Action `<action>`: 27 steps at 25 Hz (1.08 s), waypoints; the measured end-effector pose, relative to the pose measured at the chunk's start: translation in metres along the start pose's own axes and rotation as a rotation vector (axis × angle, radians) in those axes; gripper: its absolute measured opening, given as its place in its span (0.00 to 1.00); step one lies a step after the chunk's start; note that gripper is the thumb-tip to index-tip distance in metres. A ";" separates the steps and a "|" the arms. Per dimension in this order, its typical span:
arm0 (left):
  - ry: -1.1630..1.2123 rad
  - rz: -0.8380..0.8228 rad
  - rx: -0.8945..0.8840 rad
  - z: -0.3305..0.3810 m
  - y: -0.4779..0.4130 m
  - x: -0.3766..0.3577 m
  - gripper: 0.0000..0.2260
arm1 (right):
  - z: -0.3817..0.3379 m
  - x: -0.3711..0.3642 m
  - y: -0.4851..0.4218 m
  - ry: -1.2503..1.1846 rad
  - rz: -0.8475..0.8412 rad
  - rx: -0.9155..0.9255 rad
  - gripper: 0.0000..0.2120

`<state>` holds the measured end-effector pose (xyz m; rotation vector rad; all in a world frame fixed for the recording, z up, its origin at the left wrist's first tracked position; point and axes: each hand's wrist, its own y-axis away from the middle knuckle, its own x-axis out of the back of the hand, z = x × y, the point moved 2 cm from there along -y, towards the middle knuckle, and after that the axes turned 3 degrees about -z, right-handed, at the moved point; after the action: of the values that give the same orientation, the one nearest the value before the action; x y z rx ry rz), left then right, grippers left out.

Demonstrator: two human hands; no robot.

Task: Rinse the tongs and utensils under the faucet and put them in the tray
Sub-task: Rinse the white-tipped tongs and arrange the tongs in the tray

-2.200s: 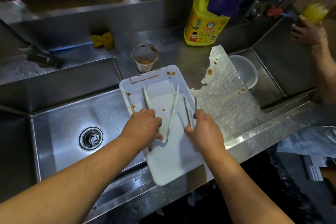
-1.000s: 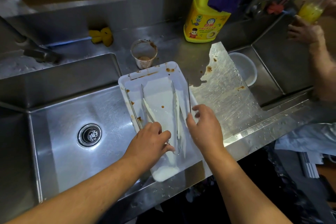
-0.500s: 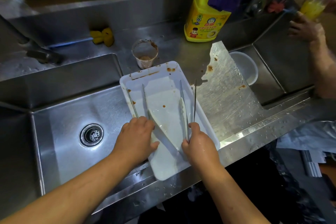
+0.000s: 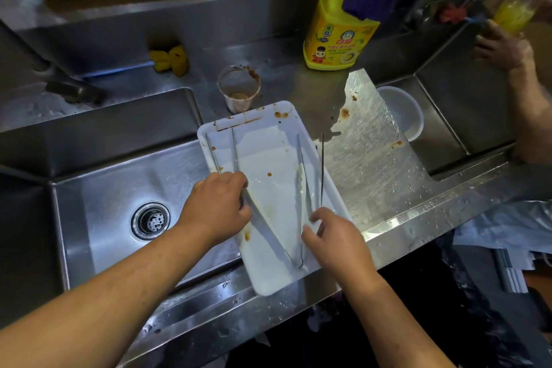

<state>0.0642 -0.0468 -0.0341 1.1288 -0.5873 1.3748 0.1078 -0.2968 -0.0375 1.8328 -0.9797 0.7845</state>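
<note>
Steel tongs (image 4: 270, 231), a broad V-shaped pair, lie in the white rectangular plastic tray (image 4: 268, 279) between the two hands, hinge end toward the person. The left hand (image 4: 216, 207) has its fingers curled round a slimmer pair of long metal tweezer-tongs (image 4: 234, 146), whose tips point away from it along the tray's side. The right hand (image 4: 337, 237) is half curled at the near end of a second slim metal pair (image 4: 322, 164); whether it pinches or only touches them cannot be told. The tray straddles the rim of the stainless-steel sink basin (image 4: 98, 203) and the wet steel surface (image 4: 388, 188), and carries brown sauce smears (so does the clear plastic cup (image 4: 239, 89) beyond the left hand). The dark faucet spout (image 4: 74, 92), well beyond the left hand, shows no running water. By the look of it the rinsing is not yet done: every utensil sits in a soiled tray, none under the faucet.
</note>
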 end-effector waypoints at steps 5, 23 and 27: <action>-0.095 -0.096 -0.152 0.016 0.002 -0.010 0.20 | -0.008 0.030 -0.065 -0.088 0.192 -0.085 0.19; -0.230 -0.056 -0.217 0.019 -0.001 -0.024 0.12 | -0.047 0.043 -0.125 0.114 0.165 0.059 0.09; -0.202 -0.074 -0.219 0.028 0.003 -0.029 0.12 | -0.020 0.035 -0.064 -0.029 0.181 0.024 0.15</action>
<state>0.0636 -0.0851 -0.0474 1.1060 -0.8130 1.1111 0.1778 -0.2704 -0.0269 1.7977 -1.1716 0.8845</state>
